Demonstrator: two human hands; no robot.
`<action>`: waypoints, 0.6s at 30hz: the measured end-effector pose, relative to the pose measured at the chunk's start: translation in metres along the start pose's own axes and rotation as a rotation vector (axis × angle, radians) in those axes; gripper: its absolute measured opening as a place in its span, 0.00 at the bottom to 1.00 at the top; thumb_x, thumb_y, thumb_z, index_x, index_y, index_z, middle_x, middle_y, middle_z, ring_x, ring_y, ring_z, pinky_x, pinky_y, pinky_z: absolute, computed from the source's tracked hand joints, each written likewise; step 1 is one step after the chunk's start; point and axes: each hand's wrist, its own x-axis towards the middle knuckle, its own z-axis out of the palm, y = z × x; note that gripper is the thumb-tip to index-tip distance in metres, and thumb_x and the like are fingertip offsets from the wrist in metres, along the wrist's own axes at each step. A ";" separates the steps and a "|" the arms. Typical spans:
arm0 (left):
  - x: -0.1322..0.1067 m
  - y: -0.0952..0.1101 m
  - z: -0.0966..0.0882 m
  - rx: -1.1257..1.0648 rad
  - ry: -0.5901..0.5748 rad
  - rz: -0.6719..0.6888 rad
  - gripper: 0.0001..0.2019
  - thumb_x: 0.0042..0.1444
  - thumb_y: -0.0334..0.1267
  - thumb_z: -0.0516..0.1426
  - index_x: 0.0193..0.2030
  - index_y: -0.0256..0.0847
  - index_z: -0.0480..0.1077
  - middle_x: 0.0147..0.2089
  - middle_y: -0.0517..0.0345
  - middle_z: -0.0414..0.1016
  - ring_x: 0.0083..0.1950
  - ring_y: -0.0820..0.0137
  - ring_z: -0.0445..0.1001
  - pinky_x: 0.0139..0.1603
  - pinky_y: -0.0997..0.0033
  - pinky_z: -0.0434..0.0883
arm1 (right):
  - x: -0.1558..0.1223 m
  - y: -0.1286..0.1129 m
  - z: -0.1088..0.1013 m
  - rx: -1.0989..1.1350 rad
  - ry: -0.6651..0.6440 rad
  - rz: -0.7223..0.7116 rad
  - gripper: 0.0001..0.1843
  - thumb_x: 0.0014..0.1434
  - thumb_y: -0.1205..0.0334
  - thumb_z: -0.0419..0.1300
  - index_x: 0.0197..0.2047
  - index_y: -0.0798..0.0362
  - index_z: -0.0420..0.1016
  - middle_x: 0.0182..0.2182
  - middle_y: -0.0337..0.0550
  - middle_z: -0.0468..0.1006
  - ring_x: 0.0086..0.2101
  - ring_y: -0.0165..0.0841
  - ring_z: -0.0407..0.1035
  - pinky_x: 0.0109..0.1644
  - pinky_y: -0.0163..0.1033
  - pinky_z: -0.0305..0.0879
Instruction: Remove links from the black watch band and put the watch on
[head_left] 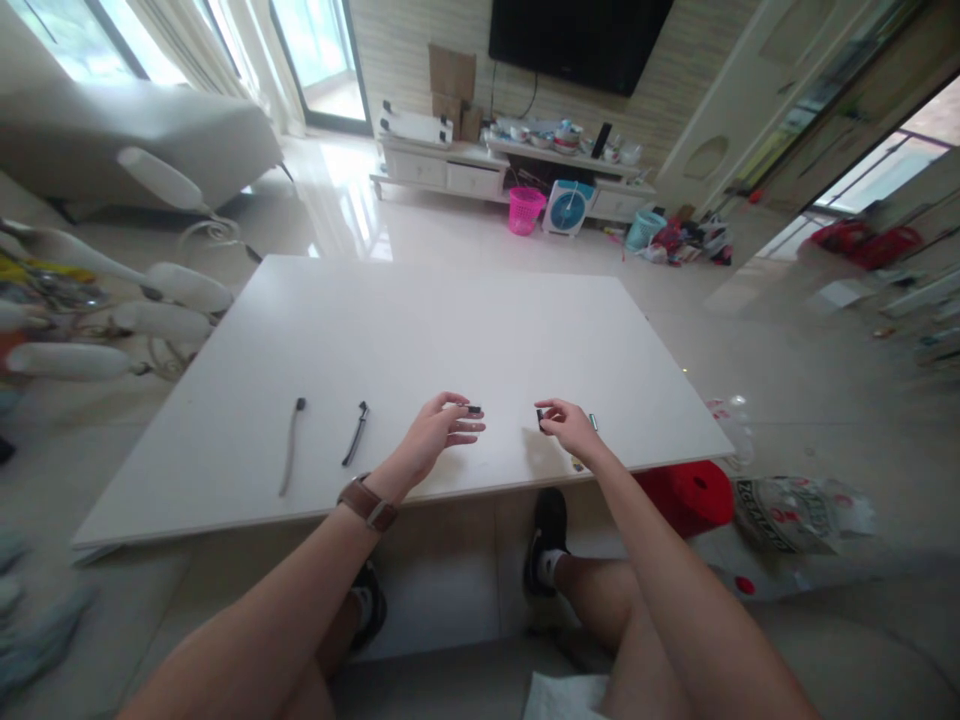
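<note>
Over the front of the white table (pixel 450 340), my left hand (pixel 433 435) pinches a small black piece (pixel 474 408) between thumb and forefinger, its other fingers stretched out. My right hand (pixel 571 428) holds another small dark piece (pixel 540 419) at its fingertips, a short gap away from the left. Both pieces are too small to name. Just right of that hand lies a small dark piece with a light face (pixel 593 422). To the left are a thin grey cable-like strip with a black end (pixel 289 450) and a shorter dark strip (pixel 355 434) with a bent tip.
A tiny yellow and blue spot (pixel 576 464) marks the table's front edge. Beside the right front corner stand a red container (pixel 694 492) and a printed plastic bag (pixel 799 515). White-padded metal chairs (pixel 172 285) crowd the left side. My legs are below the edge.
</note>
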 end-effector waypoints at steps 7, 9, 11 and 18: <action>-0.003 0.000 0.008 -0.118 0.026 -0.012 0.16 0.51 0.29 0.56 0.48 0.38 0.65 0.44 0.44 0.80 0.41 0.61 0.82 0.45 0.63 0.76 | -0.015 -0.077 0.028 0.618 -0.038 -0.138 0.11 0.48 0.60 0.66 0.36 0.52 0.74 0.27 0.36 0.75 0.30 0.33 0.75 0.37 0.39 0.70; -0.003 -0.001 0.008 -0.146 0.010 -0.005 0.17 0.50 0.28 0.56 0.48 0.37 0.66 0.44 0.44 0.80 0.41 0.60 0.82 0.47 0.61 0.75 | -0.019 -0.087 0.034 0.634 -0.025 -0.183 0.10 0.49 0.59 0.67 0.32 0.53 0.72 0.26 0.37 0.76 0.30 0.32 0.74 0.37 0.38 0.69; -0.004 -0.002 0.006 -0.178 -0.010 -0.001 0.18 0.48 0.26 0.56 0.48 0.36 0.66 0.43 0.44 0.80 0.41 0.60 0.82 0.48 0.60 0.75 | -0.022 -0.091 0.039 0.607 -0.006 -0.222 0.10 0.49 0.59 0.68 0.30 0.53 0.73 0.26 0.37 0.76 0.29 0.31 0.72 0.36 0.37 0.67; -0.005 0.000 0.004 -0.207 -0.075 0.005 0.18 0.46 0.24 0.56 0.46 0.35 0.68 0.40 0.48 0.79 0.39 0.64 0.81 0.48 0.60 0.76 | -0.027 -0.093 0.044 0.391 0.047 -0.386 0.05 0.54 0.60 0.68 0.32 0.52 0.79 0.34 0.41 0.78 0.37 0.32 0.72 0.37 0.36 0.66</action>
